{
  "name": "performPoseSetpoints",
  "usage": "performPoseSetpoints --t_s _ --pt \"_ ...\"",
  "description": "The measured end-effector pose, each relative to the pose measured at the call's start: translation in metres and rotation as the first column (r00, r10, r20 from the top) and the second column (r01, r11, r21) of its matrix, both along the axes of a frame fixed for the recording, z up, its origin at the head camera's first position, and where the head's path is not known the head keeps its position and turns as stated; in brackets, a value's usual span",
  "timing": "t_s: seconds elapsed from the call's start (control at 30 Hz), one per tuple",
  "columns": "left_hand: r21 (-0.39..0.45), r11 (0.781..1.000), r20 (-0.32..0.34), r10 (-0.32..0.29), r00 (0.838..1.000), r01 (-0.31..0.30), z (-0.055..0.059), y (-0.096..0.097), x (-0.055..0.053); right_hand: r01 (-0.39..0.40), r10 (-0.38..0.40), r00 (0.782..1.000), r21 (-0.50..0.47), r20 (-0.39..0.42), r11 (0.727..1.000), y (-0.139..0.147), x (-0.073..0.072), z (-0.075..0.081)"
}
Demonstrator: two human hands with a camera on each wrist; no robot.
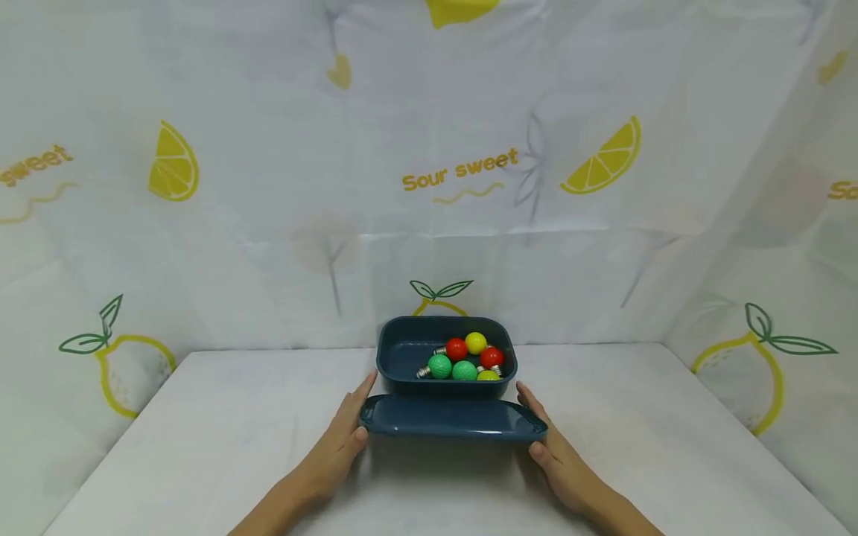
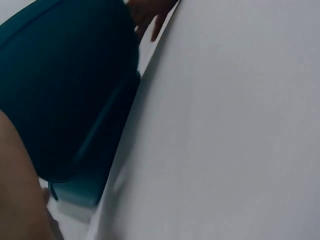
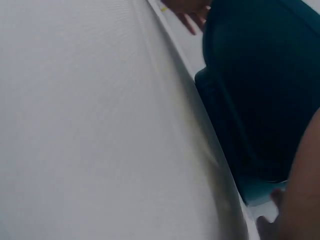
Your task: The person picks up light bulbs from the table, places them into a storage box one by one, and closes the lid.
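A dark blue lid (image 1: pixel 452 418) is held up over the table in front of a matching open box (image 1: pixel 409 362). My left hand (image 1: pixel 338 443) grips the lid's left end, thumb at the near corner and fingers along the side. At the other end my right hand (image 1: pixel 563 458) holds it the same way. Inside the box, mostly toward the right, lie several small coloured light bulbs with metal screw bases: red bulbs (image 1: pixel 456 349), yellow bulbs (image 1: pixel 476 342) and green bulbs (image 1: pixel 439 365). Both wrist views show the underside of the lid (image 2: pixel 65 90) close up.
The white-covered table (image 1: pixel 234 417) spreads to both sides of the box. Behind it hangs a white cloth (image 1: pixel 268 186) printed with lemons and lettering, which also closes in the left and right sides. The box stands close to the back cloth.
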State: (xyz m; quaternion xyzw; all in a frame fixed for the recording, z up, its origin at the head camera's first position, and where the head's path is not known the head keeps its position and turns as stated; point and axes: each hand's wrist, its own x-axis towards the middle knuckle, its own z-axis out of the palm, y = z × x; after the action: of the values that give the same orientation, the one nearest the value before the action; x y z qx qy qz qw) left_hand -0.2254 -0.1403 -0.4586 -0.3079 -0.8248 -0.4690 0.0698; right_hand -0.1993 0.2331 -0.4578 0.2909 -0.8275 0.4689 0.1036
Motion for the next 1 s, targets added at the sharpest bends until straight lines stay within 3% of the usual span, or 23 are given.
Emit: performPoseSetpoints --t_s 0.1,0.27,0.47,0.63,0.77,0.87,0.93,1.0 --pt "0.046 0.999 -0.134 0.034 0.99 -0.028 0.009 0.01 0.003 0.044 -0.047 0.997 -0.045 -0.067 0.998 -0.002 -0.002 0.004" --pt "0.128 0.989 -0.12 0.087 0.989 -0.072 0.022 0.024 0.002 0.093 -0.119 0.978 -0.153 -0.169 0.984 -0.009 -0.013 0.015" --pt "0.223 0.964 -0.136 0.179 0.974 -0.146 0.031 0.042 -0.015 0.117 -0.207 0.933 -0.298 -0.293 0.947 -0.025 -0.029 0.029" --pt "0.305 0.929 -0.158 0.268 0.95 -0.211 0.045 0.059 -0.03 0.226 -0.337 0.906 -0.378 -0.258 0.898 -0.039 -0.039 0.046" --pt "0.345 0.901 -0.139 0.327 0.935 -0.264 0.059 0.071 -0.041 0.323 -0.466 0.856 -0.473 -0.223 0.82 -0.051 -0.05 0.059" --pt "0.375 0.876 -0.151 0.38 0.913 -0.303 0.068 0.077 -0.048 0.365 -0.543 0.809 -0.53 -0.227 0.766 -0.06 -0.058 0.069" --pt "0.383 0.868 -0.171 0.402 0.899 -0.315 0.073 0.079 -0.051 0.371 -0.568 0.786 -0.549 -0.243 0.749 -0.064 -0.063 0.074" --pt "0.351 0.879 -0.211 0.411 0.887 -0.324 0.076 0.078 -0.053 0.39 -0.602 0.742 -0.541 -0.294 0.745 -0.066 -0.068 0.077"
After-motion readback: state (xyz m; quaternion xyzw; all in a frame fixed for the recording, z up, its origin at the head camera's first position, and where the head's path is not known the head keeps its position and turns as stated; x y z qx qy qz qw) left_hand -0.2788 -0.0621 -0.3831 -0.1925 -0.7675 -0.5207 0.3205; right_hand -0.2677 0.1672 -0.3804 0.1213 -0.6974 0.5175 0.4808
